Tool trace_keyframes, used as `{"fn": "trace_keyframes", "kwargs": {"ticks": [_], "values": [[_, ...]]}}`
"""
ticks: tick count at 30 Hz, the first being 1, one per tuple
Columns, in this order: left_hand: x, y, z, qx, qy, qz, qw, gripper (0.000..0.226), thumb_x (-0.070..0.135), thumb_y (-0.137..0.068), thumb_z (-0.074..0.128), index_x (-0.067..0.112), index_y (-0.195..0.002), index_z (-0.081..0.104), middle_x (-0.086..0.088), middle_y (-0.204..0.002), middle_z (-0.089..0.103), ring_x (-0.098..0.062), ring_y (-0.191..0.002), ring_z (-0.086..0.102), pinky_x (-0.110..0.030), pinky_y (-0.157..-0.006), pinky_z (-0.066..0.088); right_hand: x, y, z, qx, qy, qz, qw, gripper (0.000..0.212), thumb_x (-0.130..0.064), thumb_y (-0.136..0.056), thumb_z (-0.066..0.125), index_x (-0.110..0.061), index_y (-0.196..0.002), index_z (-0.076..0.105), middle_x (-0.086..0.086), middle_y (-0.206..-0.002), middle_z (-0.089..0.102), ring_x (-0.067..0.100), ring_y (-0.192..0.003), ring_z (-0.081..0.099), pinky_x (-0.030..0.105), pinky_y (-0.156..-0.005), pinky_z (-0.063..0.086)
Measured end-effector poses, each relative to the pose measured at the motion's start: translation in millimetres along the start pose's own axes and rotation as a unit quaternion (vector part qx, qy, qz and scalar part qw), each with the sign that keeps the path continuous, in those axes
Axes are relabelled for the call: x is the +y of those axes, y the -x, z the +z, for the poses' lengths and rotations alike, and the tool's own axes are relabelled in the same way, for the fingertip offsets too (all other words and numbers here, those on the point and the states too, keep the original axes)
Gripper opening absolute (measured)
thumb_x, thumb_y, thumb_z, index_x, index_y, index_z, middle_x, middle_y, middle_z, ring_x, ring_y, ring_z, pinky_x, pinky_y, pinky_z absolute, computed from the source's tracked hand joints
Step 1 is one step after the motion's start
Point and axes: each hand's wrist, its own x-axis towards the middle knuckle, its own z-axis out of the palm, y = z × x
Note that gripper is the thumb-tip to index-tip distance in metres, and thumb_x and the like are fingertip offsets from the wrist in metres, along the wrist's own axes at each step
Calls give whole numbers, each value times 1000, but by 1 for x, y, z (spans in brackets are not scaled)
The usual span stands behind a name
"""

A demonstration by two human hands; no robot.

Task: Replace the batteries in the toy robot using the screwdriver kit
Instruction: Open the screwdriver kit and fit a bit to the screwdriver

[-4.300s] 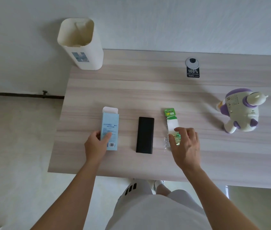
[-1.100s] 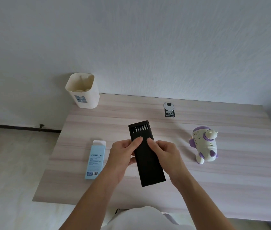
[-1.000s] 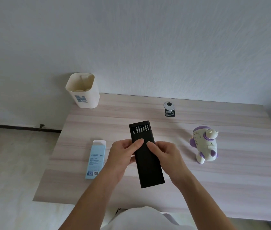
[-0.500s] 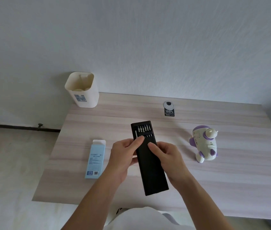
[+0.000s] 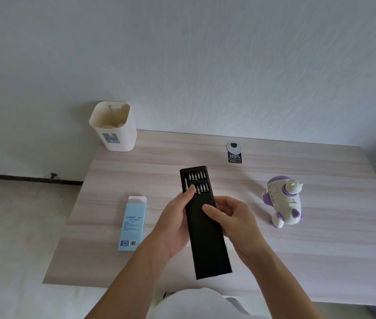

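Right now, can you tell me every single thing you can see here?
table: one, pale wood, against the white wall
cream bin: one, cream, at the table's far left corner
sticker: one, black with "100%", far middle of the table
blue box: one, light blue, lying flat on the left
toy robot: one, white and purple, standing on the right
screwdriver kit: one, black, held above the table, tray partly out, silver bits showing
left grip: one, holds the kit's left side
right grip: one, holds its right side

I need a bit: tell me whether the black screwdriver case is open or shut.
Partly open: the screwdriver case has its tray out the far end, baring two rows of bits.
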Motion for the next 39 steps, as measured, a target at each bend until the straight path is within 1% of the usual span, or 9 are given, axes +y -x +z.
{"fn": "trace_keyframes", "kwargs": {"ticks": [3,7,10,13,16,18,27,33,39], "values": [[-3,-7,3,-58,45,-41,996,59,60,-98,42,17,-130,65,-18,-131,65,-34,-115,64,-49,-97,53,-2,5,6,54,53,-9,997,34,-23,-82,80,-21,-111,63,3,-95,74,18,-80,75,39,-73,63],[-4,-18,4,-64,139,-21,988,66,63,-99,35,15,-139,58,-10,-138,61,-28,-120,62,-53,-108,45,1,19,7,94,196,-12,976,52,-45,-74,81,-33,-113,48,-6,-98,65,13,-77,70,28,-60,59],[-2,-21,6,-58,179,8,982,63,61,-101,31,18,-141,55,-9,-138,62,-25,-126,60,-50,-109,43,2,29,8,75,159,52,983,47,-50,-75,78,-24,-105,53,2,-93,69,15,-76,72,30,-60,61],[1,-20,8,-67,195,26,978,58,60,-102,30,22,-137,57,-8,-136,63,-24,-122,63,-49,-97,51,3,35,10,41,87,105,990,33,-39,-81,77,-11,-95,67,7,-79,75,21,-69,74,36,-61,63],[3,-23,6,-70,196,33,978,57,60,-102,32,22,-136,58,-7,-136,64,-22,-117,63,-47,-96,51,5,38,11,54,63,100,992,26,-30,-80,81,-6,-84,73,8,-68,74,27,-60,72,35,-57,60],[3,-26,5,-66,199,33,977,59,59,-102,33,20,-139,57,-7,-136,64,-22,-114,63,-46,-97,50,4,39,12,70,60,85,992,25,-27,-78,83,-3,-80,73,8,-64,73,23,-53,68,31,-53,57],[26,-38,-7,-32,201,61,977,58,56,-102,35,16,-139,56,-9,-134,65,-24,-113,66,-47,-98,50,9,42,13,55,35,73,995,25,-24,-78,82,-1,-85,74,9,-66,73,20,-55,67,28,-52,53],[38,-50,-38,46,251,104,961,61,58,-101,33,17,-143,52,-6,-121,69,-20,-105,68,-43,-90,56,19,49,7,28,40,86,995,23,-20,-79,82,-1,-90,74,10,-69,74,21,-58,70,26,-51,53],[38,-33,-69,81,201,101,971,53,56,-102,31,24,-135,57,-7,-129,68,-24,-119,65,-49,-96,51,40,20,-1,82,54,67,993,14,-20,-87,74,-7,-89,70,13,-76,73,20,-63,72,30,-53,58]]}}
